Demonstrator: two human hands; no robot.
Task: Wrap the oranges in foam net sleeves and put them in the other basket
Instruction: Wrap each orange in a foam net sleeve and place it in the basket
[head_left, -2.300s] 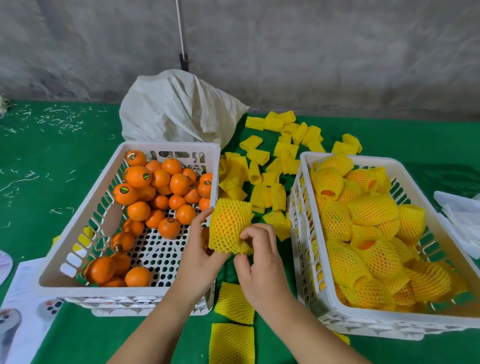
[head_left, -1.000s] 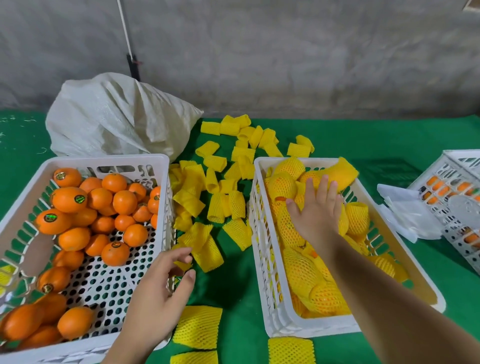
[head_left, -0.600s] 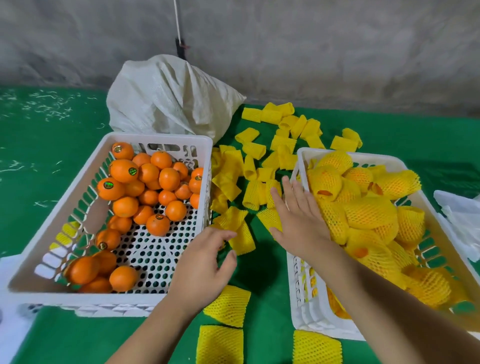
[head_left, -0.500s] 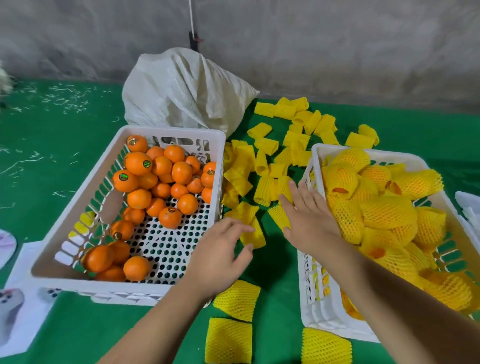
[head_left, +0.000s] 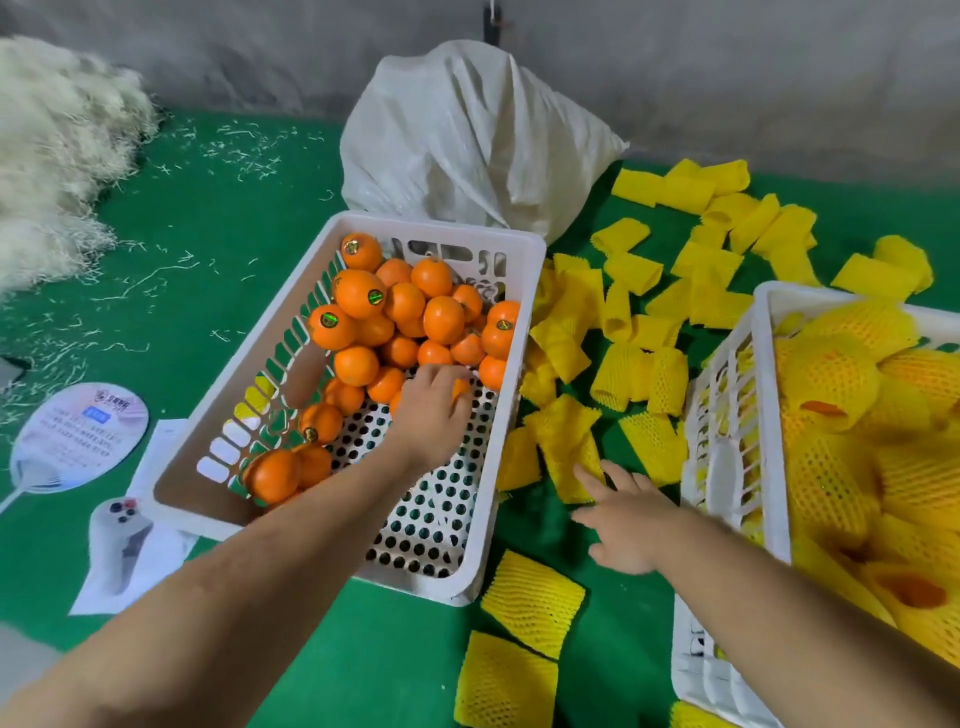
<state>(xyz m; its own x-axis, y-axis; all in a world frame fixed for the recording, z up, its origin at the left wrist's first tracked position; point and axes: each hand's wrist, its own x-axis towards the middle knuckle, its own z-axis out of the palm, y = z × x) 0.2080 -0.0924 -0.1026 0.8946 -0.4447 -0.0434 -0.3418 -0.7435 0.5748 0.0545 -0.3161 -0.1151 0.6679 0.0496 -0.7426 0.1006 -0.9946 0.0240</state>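
The left hand (head_left: 434, 402) has gone down into the left basket (head_left: 511, 415) and now curls over an orange (head_left: 460, 389) at the near edge of the pile of bare oranges (head_left: 400, 317); half a second ago it hovered outside the rim. The right hand (head_left: 631, 522), which had been over the right basket (head_left: 727, 467) after dropping off a wrapped orange, has come back to the green counter (head_left: 208, 218), fingers spread and holding nothing, fingertips touching a loose foam sleeve (head_left: 569, 452). So a fresh round seems to be starting: fruit in one hand, sleeve in the other. The right basket is already heaped with wrapped oranges (head_left: 831, 379).
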